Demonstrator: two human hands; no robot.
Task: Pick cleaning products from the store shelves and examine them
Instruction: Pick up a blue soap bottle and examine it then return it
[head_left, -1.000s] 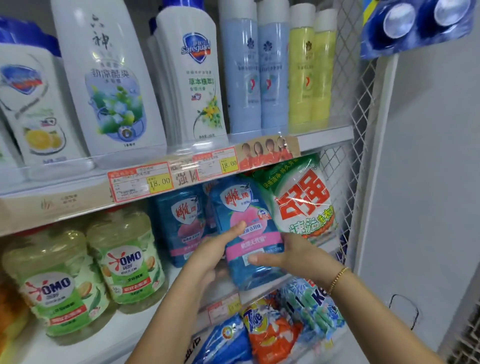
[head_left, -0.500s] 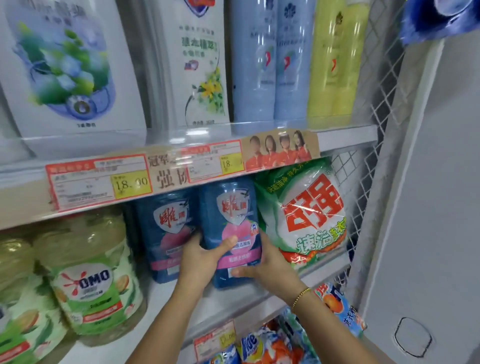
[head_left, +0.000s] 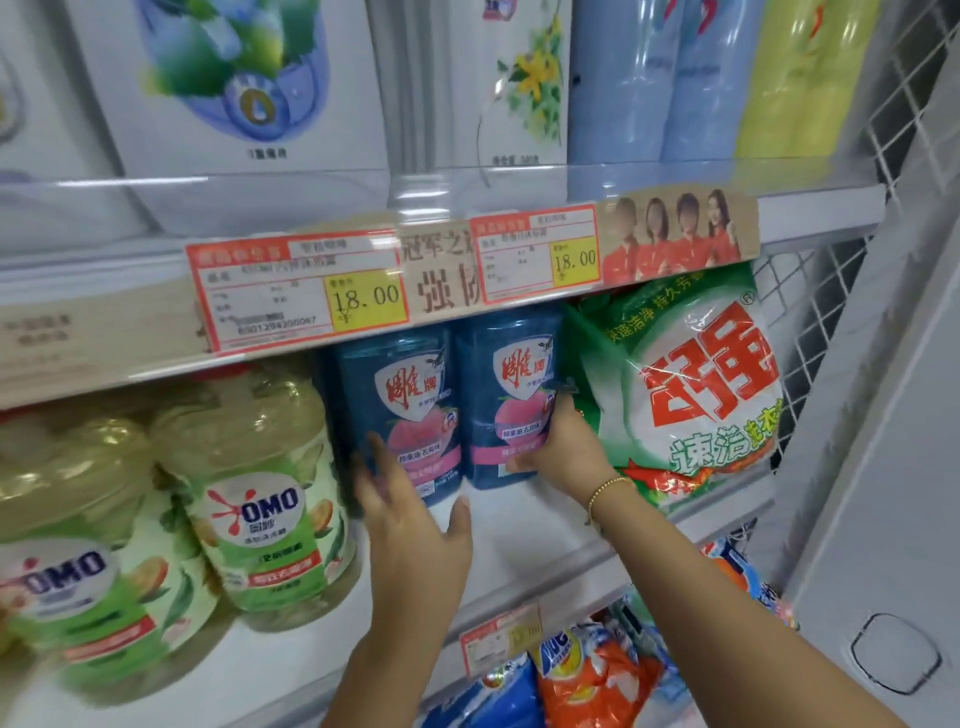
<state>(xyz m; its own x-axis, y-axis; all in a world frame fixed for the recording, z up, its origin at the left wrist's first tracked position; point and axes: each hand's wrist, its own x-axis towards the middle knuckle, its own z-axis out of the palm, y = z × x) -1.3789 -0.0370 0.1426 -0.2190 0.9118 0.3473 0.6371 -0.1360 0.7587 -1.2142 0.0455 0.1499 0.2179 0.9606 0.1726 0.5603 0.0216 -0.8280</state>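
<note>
White store shelf (head_left: 545, 525), middle tier; red-and-yellow price tags (head_left: 296, 291) on edge above. Two dark blue plastic detergent pouches with pink labels upright side by side. Right blue pouch (head_left: 511, 374) touches green-and-white washing powder bag (head_left: 691, 384). Right hand (head_left: 563, 447) grasps right blue pouch low at its right edge, thumb across front. Left hand (head_left: 415, 530) released, fingers spread, blurred, in front of left blue pouch (head_left: 400, 395); contact unclear. Clear greenish OMO jars (head_left: 260, 499) at left.
</note>
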